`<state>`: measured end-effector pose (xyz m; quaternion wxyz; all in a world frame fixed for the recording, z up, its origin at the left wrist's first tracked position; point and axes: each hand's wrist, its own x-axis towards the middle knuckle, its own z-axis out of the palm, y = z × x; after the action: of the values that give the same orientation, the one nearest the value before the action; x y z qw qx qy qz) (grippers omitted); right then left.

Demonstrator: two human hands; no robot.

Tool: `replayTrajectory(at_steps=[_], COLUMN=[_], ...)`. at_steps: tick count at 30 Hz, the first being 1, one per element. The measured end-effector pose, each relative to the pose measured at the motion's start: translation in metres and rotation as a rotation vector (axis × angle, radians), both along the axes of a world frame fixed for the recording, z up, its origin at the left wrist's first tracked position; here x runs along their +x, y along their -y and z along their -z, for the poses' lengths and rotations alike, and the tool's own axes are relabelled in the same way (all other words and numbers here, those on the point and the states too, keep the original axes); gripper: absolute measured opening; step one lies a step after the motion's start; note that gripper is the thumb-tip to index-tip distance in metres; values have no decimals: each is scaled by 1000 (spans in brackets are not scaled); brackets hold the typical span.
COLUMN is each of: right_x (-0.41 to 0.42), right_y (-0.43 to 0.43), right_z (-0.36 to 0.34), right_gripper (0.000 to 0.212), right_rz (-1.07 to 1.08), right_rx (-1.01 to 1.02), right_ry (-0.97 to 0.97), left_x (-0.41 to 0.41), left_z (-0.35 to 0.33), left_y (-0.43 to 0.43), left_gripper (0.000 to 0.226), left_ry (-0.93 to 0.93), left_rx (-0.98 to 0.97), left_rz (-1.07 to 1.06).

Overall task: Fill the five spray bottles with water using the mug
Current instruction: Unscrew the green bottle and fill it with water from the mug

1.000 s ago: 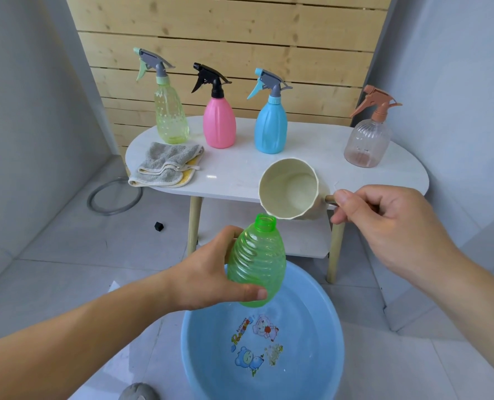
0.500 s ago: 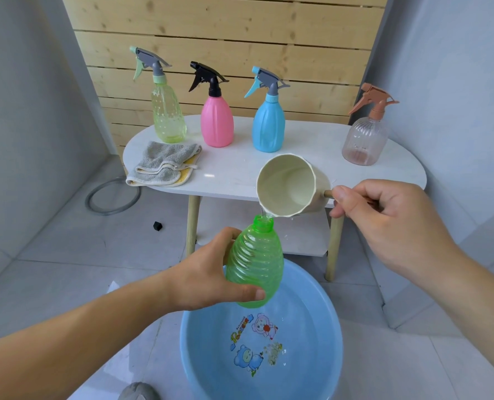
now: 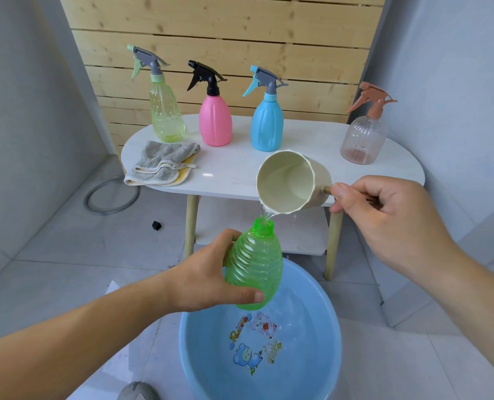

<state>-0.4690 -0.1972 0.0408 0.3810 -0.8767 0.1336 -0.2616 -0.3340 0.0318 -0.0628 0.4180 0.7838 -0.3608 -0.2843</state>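
Note:
My left hand (image 3: 208,275) grips an uncapped green ribbed bottle (image 3: 255,264) above a blue basin (image 3: 326,313) that holds water. A cream mug (image 3: 290,181) is tipped over the bottle's neck, and my right hand (image 3: 384,215) holds it by its wooden handle. A thin stream of water runs from the mug's rim into the opening. On the white table (image 3: 234,171) stand a pale yellow-green spray bottle (image 3: 166,114), a pink one (image 3: 214,119), a blue one (image 3: 267,125) and a clear one with a brown trigger (image 3: 362,137), all capped.
A folded grey and yellow cloth (image 3: 162,164) lies on the table's left end. A grey ring (image 3: 111,196) and a small black cap (image 3: 156,225) lie on the tiled floor to the left. Wooden slats back the table; grey walls stand on both sides.
The mug has tipped further down toward the green bottle's neck, and water now pours from it into the bottle. My left hand keeps the bottle in nearly the same place.

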Motion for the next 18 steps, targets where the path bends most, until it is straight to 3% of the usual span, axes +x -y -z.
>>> replayTrajectory(at_steps=[18], right_x=[2], right_y=[6], right_z=[5], right_gripper=[27], right_rz=[-9], right_rx=[-52], right_ry=[49], left_x=[0], left_z=[2], left_y=[-1], left_gripper=[84], left_ry=[-3], left_rx=[7], left_rz=[-2])
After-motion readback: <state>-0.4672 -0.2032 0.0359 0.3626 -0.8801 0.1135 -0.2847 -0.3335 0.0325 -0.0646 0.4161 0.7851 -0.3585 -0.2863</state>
